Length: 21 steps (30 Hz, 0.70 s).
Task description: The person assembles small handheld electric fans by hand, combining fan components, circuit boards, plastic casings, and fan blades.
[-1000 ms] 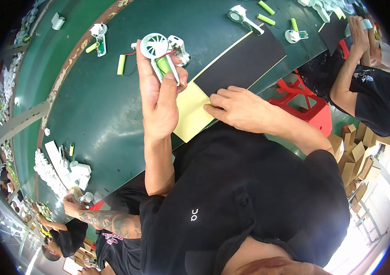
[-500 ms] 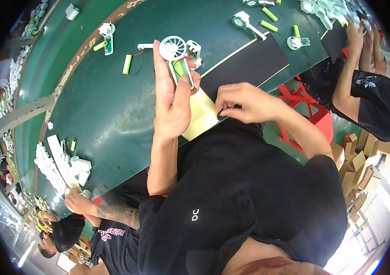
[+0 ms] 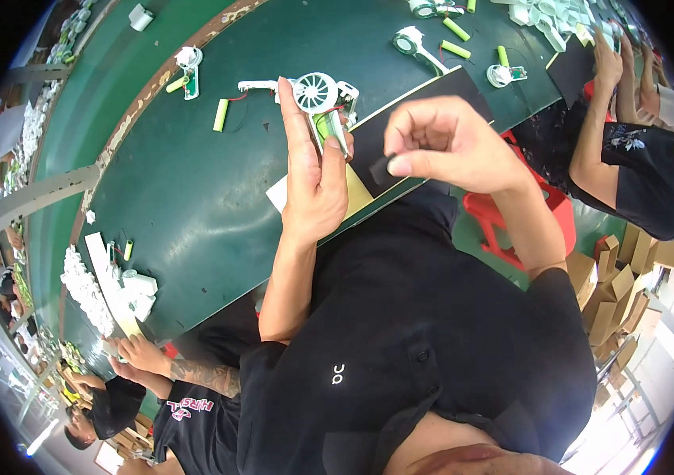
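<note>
Could drop the small black pad point(image 3: 381, 168), pinched only at the fingertips of the right hand point(image 3: 448, 146) above the bench point(image 3: 194, 198); could also stick it crooked, since the fan point(image 3: 317, 99) sits loosely propped in the left hand point(image 3: 313, 178) (thumb and fingers closed lightly round the handle). Could snag the red wire trailing from it. White plastic fan, round grille on top, green cell showing in the open handle, held up over the black mat point(image 3: 400, 119).
</note>
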Motion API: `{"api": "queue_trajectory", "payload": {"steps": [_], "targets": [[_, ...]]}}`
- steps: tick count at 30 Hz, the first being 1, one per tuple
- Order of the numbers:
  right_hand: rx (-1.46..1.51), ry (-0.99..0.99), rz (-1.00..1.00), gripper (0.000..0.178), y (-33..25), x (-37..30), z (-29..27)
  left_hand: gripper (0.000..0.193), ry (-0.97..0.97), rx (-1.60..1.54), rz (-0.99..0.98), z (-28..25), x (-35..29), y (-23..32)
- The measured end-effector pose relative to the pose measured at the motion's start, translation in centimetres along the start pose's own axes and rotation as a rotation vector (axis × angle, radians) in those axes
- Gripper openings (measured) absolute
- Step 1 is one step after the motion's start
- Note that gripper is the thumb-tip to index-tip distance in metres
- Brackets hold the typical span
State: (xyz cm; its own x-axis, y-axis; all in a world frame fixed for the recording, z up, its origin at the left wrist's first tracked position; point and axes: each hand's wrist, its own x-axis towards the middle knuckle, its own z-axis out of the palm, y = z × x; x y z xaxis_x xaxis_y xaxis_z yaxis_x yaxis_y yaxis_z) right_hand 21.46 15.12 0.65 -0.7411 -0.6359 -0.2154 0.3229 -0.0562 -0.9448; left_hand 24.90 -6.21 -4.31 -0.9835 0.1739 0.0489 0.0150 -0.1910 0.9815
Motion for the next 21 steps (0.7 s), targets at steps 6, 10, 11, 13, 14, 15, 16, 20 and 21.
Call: {"api": "queue_trajectory", "payload": {"steps": [6,10,11,13,14,15,16,20,21], "targets": [[-0.377,0.053,0.104,0.013,-3.0,2.5,1.2,0.085,0.016,0.245,0.163,0.7,-0.1,-0.4],[-0.481,0.046,0.135,0.016,-3.7,3.3,1.2,0.086,0.006,0.413,0.246,0.5,-0.3,-0.7],[-0.514,0.058,0.156,0.016,-4.0,3.3,1.4,0.085,0.012,0.484,0.272,0.5,-0.3,-0.7],[-0.546,0.069,0.178,0.016,-4.2,3.4,1.4,0.085,0.008,0.403,0.203,0.4,-0.6,-0.6],[-0.573,0.085,0.140,0.018,-4.3,3.5,1.3,0.084,0.000,0.320,0.133,0.4,-0.7,-0.5],[-0.599,0.103,0.102,0.020,-4.4,3.5,1.2,0.084,-0.003,0.320,0.134,0.5,-0.7,-0.4],[-0.598,0.107,0.101,0.020,-4.5,3.5,1.3,0.084,-0.008,0.330,0.142,0.5,-0.6,-0.3],[-0.762,0.138,0.080,0.016,-4.9,3.5,2.2,0.086,-0.023,0.475,0.250,0.7,-0.4,-0.1],[-0.809,0.146,0.049,0.015,-5.0,3.5,2.4,0.086,-0.029,0.477,0.251,0.7,-0.3,-0.1]]}}
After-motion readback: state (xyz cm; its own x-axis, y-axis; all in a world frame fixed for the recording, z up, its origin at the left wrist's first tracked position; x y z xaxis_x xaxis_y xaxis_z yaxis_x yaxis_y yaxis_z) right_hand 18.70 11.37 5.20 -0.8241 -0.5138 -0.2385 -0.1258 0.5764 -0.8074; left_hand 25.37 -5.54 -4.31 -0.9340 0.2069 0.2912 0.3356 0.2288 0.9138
